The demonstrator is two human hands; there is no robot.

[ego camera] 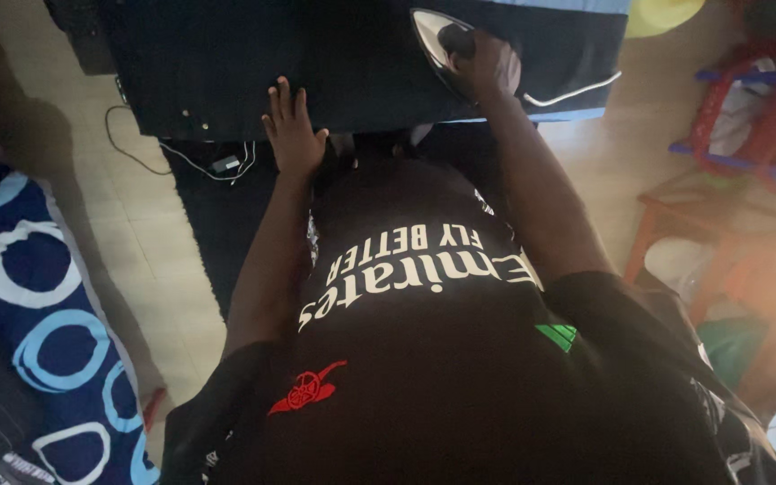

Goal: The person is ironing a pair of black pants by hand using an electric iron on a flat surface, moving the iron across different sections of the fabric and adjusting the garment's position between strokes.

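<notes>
one iron (pixel 435 40) on the dark garment (pixel 361 67) up top, right hand (pixel 487 63) grip wrapped round its handle, left hand (pixel 291 130) flat, fingers spread on the garment's near edge, one white cable (pixel 217 166) on the floor

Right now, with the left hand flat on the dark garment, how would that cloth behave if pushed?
The dark garment looks thin and floppy, so it would probably bunch or slide rather than hold shape. The left hand pressing flat likely steadies it. The iron under the right hand probably adds weight.
</notes>
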